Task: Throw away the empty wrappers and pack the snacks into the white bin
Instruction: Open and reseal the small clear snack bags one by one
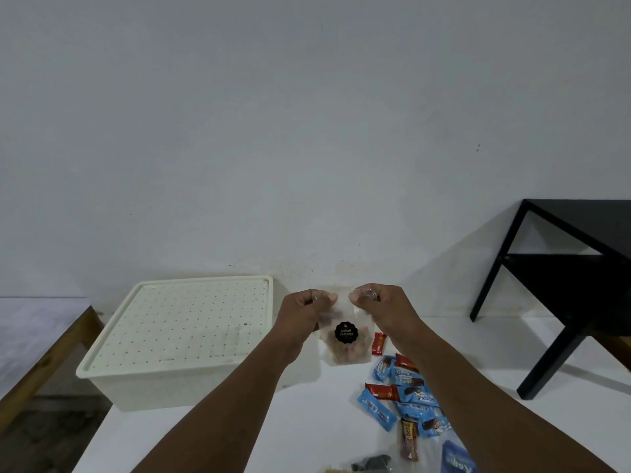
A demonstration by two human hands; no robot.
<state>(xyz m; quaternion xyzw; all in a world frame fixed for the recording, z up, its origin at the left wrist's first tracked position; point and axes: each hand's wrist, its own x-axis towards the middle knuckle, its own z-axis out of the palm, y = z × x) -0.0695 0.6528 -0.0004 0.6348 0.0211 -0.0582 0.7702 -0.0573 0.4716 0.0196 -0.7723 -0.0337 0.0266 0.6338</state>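
Head view looks down over a white table (300, 425) pushed against a pale wall. Both bare arms reach forward, and the hands meet above the far middle of the table. Between them hangs a clear pouch of biscuits (346, 339) with a round black label. The left hand (304, 310) pinches the pouch's top left corner, thumb toward the camera, fingers curled behind. The right hand (379, 303) pinches the top right corner the same way. The pouch's upper edge is stretched between the two thumbs, and its body dangles below them, held up clear of the table as far as I can judge.

Left of the hands, near the table's far left corner, sits the white bin (177, 339), its dotted lid (184, 319) closed on top. The left wrist lies just beside the bin's right edge.

Under the right forearm, toward the near right side of the table, small snacks lie scattered: blue wrapped snacks (415, 394) in a loose pile, red wrapped bars (381, 391) among them, and one red piece (378, 343) just right of the pouch. A brown bar (409, 438) lies closer to the near edge. At that edge are a dark crumpled wrapper (370, 463) and a blue packet (456, 459), both partly cut off.

A black side table (577, 268) stands beyond the right edge, and a wooden-framed bed (44, 349) is off to the left.
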